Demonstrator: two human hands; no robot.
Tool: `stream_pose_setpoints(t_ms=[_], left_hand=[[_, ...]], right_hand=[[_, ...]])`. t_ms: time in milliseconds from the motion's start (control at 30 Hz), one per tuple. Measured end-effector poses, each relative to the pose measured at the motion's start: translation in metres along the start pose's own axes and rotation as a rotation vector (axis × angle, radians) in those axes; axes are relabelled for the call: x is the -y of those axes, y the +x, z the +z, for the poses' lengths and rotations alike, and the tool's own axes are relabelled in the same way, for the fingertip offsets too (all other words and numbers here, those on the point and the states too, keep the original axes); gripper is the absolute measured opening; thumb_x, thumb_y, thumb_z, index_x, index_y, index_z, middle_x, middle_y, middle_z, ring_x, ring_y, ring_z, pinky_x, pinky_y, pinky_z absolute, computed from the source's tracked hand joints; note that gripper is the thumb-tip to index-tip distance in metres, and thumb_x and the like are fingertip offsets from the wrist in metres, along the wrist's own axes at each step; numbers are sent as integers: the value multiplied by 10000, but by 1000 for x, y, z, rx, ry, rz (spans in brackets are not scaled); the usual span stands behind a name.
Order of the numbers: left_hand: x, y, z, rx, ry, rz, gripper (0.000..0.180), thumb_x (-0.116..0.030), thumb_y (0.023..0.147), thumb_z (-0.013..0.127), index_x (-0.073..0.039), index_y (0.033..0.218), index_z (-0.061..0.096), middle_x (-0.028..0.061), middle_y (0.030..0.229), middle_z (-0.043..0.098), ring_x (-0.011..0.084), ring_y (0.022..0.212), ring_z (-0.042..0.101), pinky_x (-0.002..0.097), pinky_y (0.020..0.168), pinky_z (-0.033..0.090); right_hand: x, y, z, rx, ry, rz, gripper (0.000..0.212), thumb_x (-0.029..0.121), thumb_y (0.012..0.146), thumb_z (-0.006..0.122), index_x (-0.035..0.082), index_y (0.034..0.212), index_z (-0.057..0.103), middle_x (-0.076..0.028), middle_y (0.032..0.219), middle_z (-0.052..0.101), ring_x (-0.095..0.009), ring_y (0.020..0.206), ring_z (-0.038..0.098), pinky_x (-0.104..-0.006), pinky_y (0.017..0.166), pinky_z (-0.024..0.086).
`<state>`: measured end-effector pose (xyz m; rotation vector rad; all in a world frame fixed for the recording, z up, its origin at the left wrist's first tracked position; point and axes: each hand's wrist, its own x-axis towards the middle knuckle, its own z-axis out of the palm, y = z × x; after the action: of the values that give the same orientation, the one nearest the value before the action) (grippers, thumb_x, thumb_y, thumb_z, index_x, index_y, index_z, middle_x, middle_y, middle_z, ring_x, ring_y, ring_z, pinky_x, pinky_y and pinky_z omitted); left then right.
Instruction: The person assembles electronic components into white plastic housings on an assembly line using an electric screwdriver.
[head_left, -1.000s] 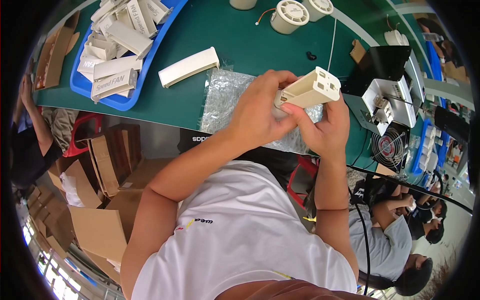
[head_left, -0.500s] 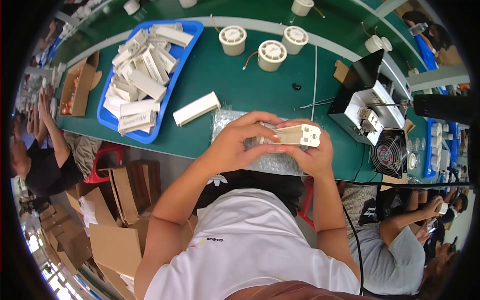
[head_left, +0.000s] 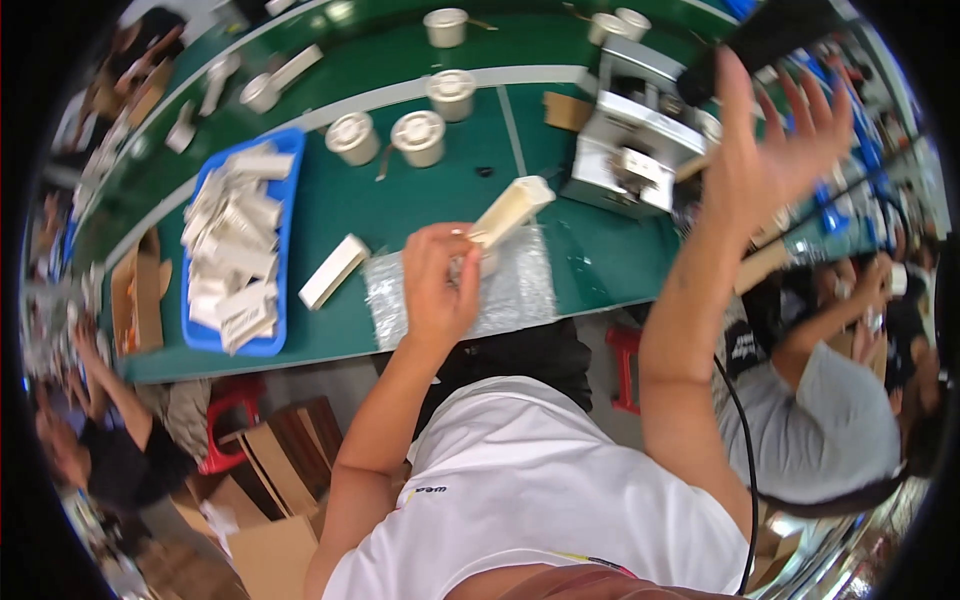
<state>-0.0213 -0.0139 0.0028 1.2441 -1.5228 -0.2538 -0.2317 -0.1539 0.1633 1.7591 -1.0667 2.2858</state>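
My left hand is closed around one end of a white plastic handle housing, a long hollow trough that tilts up and to the right. A rounded part sits at its gripped end, mostly behind my fingers. Below it, a sheet of bubble wrap lies on the green table. My right hand is raised at the upper right, fingers spread and holding nothing visible. It is nearest a dark, blurred bar-shaped object; whether they touch I cannot tell. Another white housing rests left of the bubble wrap.
A blue tray piled with white housings stands at the left, beside a cardboard box. Several round white fan heads stand toward the back. A metal machine sits at the right. Other people work on both sides.
My right hand has let go of the housing and moved up and right, opening. My left hand keeps the housing, now tilted upward. The view has turned, shifting the table things leftward.
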Motion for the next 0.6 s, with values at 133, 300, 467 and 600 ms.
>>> stream_pose_setpoints(t_ms=[133,300,467,600], left_hand=[[-1,0,7,22,53,28,147,18,810,687,-31,868,562,128,945,631,316,914,581,386,823,452],[-9,8,8,90,-21,-9,151,45,794,686,-22,826,554,122,887,624,303,853,585,369,776,466],[-5,-1,13,-4,-147,-70,132,59,825,661,-17,831,554,125,879,653,275,827,621,349,783,489],[4,-6,16,-107,-213,-55,102,61,867,630,-2,853,551,126,886,661,259,835,637,339,809,499]], right_hand=[[17,38,27,-19,91,-80,351,211,1009,578,26,1288,473,-51,811,586,-89,551,546,-210,462,455],[23,42,-21,13,499,49,251,20,867,533,-33,1102,461,-215,843,637,-283,668,626,-391,597,542],[26,38,6,79,277,-38,287,211,1010,574,23,1209,489,-38,799,566,-74,525,529,-203,447,447],[2,34,18,201,252,-79,313,217,1003,589,30,1233,488,-22,750,550,-59,497,508,-190,433,430]])
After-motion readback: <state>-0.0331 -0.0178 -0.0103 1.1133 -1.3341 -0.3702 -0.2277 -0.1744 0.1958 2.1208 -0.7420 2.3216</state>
